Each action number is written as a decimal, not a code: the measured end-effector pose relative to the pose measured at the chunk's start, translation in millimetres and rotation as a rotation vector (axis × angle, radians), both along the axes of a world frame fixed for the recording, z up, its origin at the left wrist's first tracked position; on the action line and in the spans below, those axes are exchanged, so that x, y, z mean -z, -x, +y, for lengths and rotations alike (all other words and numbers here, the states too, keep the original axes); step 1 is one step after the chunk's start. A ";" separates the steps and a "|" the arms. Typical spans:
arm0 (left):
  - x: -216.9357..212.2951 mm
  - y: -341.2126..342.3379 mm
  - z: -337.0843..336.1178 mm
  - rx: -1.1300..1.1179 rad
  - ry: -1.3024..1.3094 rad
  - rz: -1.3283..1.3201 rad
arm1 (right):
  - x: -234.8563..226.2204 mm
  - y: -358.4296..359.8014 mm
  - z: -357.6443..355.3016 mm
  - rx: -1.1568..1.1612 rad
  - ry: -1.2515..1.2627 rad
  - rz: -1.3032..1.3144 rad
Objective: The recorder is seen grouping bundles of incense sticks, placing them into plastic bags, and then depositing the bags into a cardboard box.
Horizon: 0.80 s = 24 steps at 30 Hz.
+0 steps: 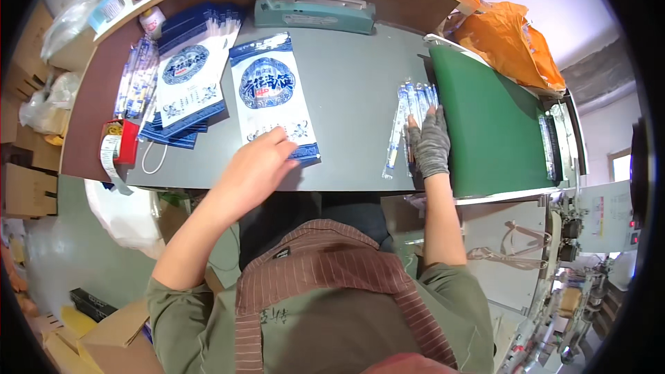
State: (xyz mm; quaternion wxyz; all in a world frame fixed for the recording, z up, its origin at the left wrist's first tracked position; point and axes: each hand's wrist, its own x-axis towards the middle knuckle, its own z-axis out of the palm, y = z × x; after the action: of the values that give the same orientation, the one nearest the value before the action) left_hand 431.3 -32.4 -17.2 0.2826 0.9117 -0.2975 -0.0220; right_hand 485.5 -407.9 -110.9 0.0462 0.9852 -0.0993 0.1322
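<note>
L hand [258, 166], fingers bent, on near end of bag [270, 90]; R hand [431, 142], gloved, on sticks [414, 100] by green belt [488, 125]. Hands well apart; can't tell if either grips. Bag flat on grey tbl [353, 125], pile [188, 90] to its L. Teal sealer [315, 19] at back.

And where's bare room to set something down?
Widest: the grey top between the single pouch and the sticks at your right hand, below the sealer. The green surface right of that hand looks bare. Crowded: the left end, with stacked pouches, more sticks and a red box.
</note>
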 end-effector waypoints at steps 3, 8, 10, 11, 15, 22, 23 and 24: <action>19.9 -16.8 -55.1 0.072 0.396 0.233 | 3.9 12.4 -4.9 0.067 -0.175 -0.011; 100.4 -66.2 -138.4 -0.235 0.500 0.267 | -6.4 0.3 31.4 0.108 -0.527 -0.083; 96.0 -82.6 -162.6 -0.272 0.570 0.324 | -9.7 -8.9 5.2 0.371 -0.661 0.122; 84.1 -90.6 -175.0 -0.246 0.735 0.493 | 1.3 -13.9 -11.6 0.395 -0.682 0.076; 76.5 -122.1 -211.6 -0.305 0.945 0.797 | 5.2 -43.1 -8.2 0.106 -0.508 0.056; 89.0 -116.6 -214.0 -0.212 1.288 0.908 | 4.8 -35.4 57.8 -0.157 -1.494 0.061; 78.9 -110.1 -214.7 -0.286 1.232 0.759 | 11.2 -61.8 59.2 -0.216 -1.501 0.075; 82.7 -115.2 -194.3 -0.253 1.124 0.485 | -34.9 -67.9 76.9 -0.184 -1.277 0.202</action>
State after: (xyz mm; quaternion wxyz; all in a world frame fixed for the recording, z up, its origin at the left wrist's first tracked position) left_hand 546.4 -226.7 -99.9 0.7791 0.6208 -0.0806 -0.0347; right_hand 553.4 -331.0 -76.0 -0.5507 0.8307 -0.0688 -0.0427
